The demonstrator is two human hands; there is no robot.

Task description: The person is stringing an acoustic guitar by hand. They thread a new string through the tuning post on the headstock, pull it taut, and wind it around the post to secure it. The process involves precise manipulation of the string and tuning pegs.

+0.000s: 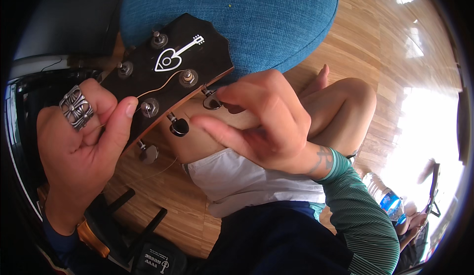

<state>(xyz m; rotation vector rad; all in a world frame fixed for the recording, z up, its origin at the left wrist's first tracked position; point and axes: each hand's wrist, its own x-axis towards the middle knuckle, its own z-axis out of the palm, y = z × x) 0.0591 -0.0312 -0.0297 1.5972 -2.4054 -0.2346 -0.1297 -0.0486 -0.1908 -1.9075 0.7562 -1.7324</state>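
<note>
A black guitar headstock with a white heart-shaped guitar emblem spans the upper middle, its silver posts showing. A bronze string runs from the post at its right edge toward my left hand, which wears a large silver ring and pinches the string between thumb and curled index finger. My right hand is beside the headstock, its curled index finger at the upper tuner knob and its thumb held apart, near the middle knob. A third knob sticks out lower left.
Behind the headstock is a blue upholstered cushion. My bare legs are bent on the wooden floor. A plastic bottle lies at right, black stand legs and a black bag lower left, a black chair upper left.
</note>
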